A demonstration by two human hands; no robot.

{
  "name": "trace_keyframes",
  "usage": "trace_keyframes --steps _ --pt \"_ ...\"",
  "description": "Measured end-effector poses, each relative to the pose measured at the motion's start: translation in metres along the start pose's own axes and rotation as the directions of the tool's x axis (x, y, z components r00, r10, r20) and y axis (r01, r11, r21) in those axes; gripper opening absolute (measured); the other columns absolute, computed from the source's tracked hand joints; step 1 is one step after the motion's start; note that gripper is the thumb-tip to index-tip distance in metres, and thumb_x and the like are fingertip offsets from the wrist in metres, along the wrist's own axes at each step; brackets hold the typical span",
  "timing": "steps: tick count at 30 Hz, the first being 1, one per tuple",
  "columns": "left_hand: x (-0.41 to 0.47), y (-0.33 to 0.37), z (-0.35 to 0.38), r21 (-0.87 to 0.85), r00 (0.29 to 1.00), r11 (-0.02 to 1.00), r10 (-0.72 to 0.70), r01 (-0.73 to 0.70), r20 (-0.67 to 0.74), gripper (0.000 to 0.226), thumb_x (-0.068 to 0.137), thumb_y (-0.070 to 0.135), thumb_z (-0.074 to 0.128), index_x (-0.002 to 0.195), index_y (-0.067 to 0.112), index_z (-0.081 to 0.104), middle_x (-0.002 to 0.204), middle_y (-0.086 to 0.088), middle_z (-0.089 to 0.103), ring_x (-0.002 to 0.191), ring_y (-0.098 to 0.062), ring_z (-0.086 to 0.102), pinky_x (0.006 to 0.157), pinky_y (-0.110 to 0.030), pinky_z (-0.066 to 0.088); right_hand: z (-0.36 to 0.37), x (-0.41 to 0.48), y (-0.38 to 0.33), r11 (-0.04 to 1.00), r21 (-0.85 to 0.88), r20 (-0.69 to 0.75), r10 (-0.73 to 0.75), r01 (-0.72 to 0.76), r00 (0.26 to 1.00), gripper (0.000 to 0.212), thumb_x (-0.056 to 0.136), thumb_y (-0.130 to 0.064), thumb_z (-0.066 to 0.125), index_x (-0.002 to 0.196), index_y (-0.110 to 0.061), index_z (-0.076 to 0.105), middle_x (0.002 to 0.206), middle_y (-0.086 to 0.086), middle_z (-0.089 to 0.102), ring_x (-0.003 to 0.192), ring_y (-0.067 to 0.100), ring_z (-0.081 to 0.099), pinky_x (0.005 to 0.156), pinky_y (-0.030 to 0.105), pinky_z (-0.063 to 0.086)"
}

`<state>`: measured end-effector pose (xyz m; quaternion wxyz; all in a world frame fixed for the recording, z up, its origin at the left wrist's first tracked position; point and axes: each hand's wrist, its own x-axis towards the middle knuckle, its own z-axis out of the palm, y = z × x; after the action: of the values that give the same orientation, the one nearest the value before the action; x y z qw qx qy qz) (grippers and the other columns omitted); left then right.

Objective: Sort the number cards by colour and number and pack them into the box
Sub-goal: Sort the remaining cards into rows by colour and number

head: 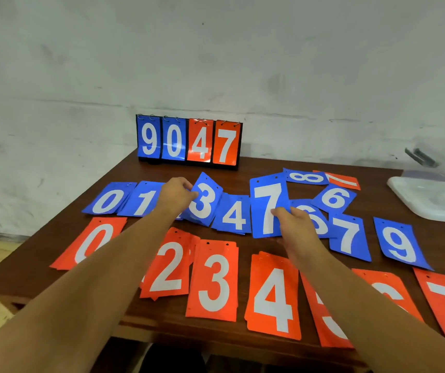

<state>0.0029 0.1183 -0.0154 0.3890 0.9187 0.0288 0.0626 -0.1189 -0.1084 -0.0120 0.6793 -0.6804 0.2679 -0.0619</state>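
Blue and red number cards lie in two rows on the brown table (256, 164). My left hand (175, 194) pinches the blue 3 card (202, 201), lifted and tilted over the blue row. My right hand (294, 224) grips the blue 7 card (268, 208), held upright above the row. The blue row also shows 0 (108, 200), 1 (143, 201), 4 (233, 215), another 7 (349, 238) and 9 (399, 242). In the red row nearer me are 0 (92, 243), 2 (170, 265), 3 (213, 281) and 4 (274, 297); my arms hide parts of other red cards.
A flip scoreboard (189, 141) showing 9 0 4 7 stands at the table's back against the wall. A clear plastic box (431, 197) sits at the right edge. Loose blue 8 (306, 177), blue 6 (334, 197) and a red card (344, 181) lie behind the rows.
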Motion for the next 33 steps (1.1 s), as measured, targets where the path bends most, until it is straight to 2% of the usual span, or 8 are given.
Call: trace_keyframes --steps 6,9,12,17,22,25,28,33 --pt "-0.005 -0.002 0.015 0.303 0.993 0.952 0.068 -0.037 -0.095 0.032 0.088 0.033 0.070 0.109 0.010 0.065 0.125 -0.013 0.050 0.115 -0.030 0.049 0.090 -0.039 0.047 -0.009 -0.003 -0.001 0.995 -0.080 0.033 -0.055 0.058 0.998 0.042 0.094 -0.024 0.061 0.132 -0.009 0.050 0.117 0.002 0.051 0.089 0.018 0.058 0.076 0.036 0.057" --pt "-0.026 0.017 0.019 0.052 0.985 0.989 0.143 -0.138 -0.096 0.021 0.094 0.035 0.060 0.097 0.015 0.066 0.112 -0.007 0.060 0.096 -0.021 0.059 0.077 -0.033 0.048 -0.013 -0.007 0.002 0.987 -0.092 0.098 -0.125 0.134 0.987 0.036 0.091 -0.023 0.067 0.124 -0.012 0.055 0.116 -0.001 0.056 0.078 0.011 0.064 0.061 0.025 0.057" --pt "-0.061 0.056 0.030 -0.286 0.977 0.958 0.090 -0.032 0.191 0.025 0.099 0.037 0.052 0.099 0.016 0.065 0.092 0.001 0.069 0.069 -0.014 0.063 0.062 -0.027 0.048 -0.016 -0.009 0.002 0.973 -0.121 0.112 -0.183 0.196 0.977 0.053 0.087 -0.023 0.072 0.134 -0.016 0.049 0.117 -0.004 0.052 0.078 0.007 0.063 0.054 0.018 0.054" --pt "-0.088 0.089 0.063 -0.316 0.953 0.945 0.163 -0.077 0.254 0.002 0.095 0.017 0.060 0.095 0.015 0.060 0.088 -0.004 0.067 0.063 -0.011 0.059 0.057 -0.024 0.049 -0.037 -0.008 0.003 0.968 -0.206 0.095 -0.126 0.144 0.987 0.038 0.095 -0.030 0.061 0.129 -0.016 0.049 0.118 -0.002 0.055 0.085 0.010 0.061 0.049 0.018 0.050" --pt "-0.098 0.116 0.100 -0.403 0.911 0.911 0.236 -0.087 0.337 0.014 0.093 0.015 0.062 0.105 0.006 0.063 0.084 -0.004 0.071 0.064 -0.013 0.065 0.057 -0.022 0.048 -0.091 0.006 0.003 0.879 -0.440 -0.045 -0.227 0.185 0.973 0.022 0.099 -0.026 0.054 0.099 -0.005 0.061 0.098 0.008 0.061 0.084 0.014 0.057 0.063 0.026 0.046" --pt "-0.097 0.129 0.125 -0.236 0.874 0.928 0.355 -0.288 0.332 0.013 0.093 0.020 0.061 0.105 0.015 0.065 0.093 -0.001 0.070 0.082 -0.013 0.066 0.069 -0.022 0.050 -0.127 0.019 0.001 0.816 -0.550 -0.139 -0.302 0.180 0.943 0.015 0.095 -0.020 0.060 0.099 -0.006 0.064 0.092 0.004 0.058 0.088 0.018 0.058 0.074 0.030 0.041" --pt "-0.094 0.134 0.146 0.054 0.799 0.844 0.483 -0.534 0.359 0.028 0.093 0.029 0.062 0.120 0.022 0.064 0.116 -0.003 0.061 0.111 -0.018 0.057 0.095 -0.030 0.045 -0.155 0.033 0.006 0.790 -0.607 -0.251 -0.294 0.087 0.922 0.031 0.093 -0.018 0.063 0.122 -0.005 0.059 0.121 0.009 0.061 0.112 0.025 0.058 0.078 0.025 0.037" --pt "-0.094 0.136 0.165 0.283 0.718 0.700 0.463 -0.656 0.520 0.042 0.095 0.044 0.056 0.134 0.029 0.055 0.134 -0.004 0.050 0.127 -0.023 0.044 0.107 -0.042 0.036 -0.171 0.053 0.024 0.587 -0.810 -0.246 -0.342 0.001 0.907 0.021 0.091 -0.023 0.062 0.102 -0.005 0.055 0.102 0.013 0.065 0.100 0.031 0.060 0.073 0.034 0.045"
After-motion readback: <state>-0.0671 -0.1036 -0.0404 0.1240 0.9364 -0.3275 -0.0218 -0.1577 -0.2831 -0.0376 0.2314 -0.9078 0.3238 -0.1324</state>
